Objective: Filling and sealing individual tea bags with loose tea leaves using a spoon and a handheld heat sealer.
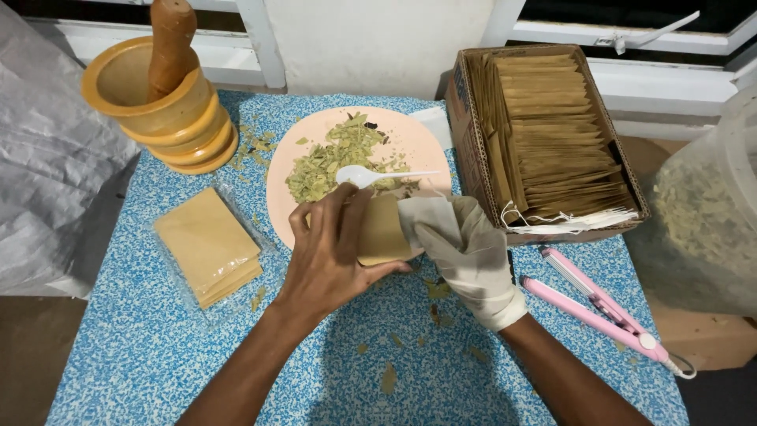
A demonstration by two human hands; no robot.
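My bare left hand (331, 252) grips a small tan paper bag (382, 233) over the near edge of a pink plate (418, 142). My right hand (473, 256), in a white glove, pinches the bag's right side and top. A heap of crushed green dried leaves (331, 162) lies on the plate. A white plastic spoon (371, 176) rests on the leaves just above my left fingers, handle pointing right.
A stack of tan bags (206, 244) in clear wrap lies at left. A wooden mortar (138, 83) with pestle (169, 43) stands back left. A cardboard box (473, 150) of stringed tan bags sits at right, a pink flat-iron sealer (595, 304) before it, a clear bag (706, 213) far right.
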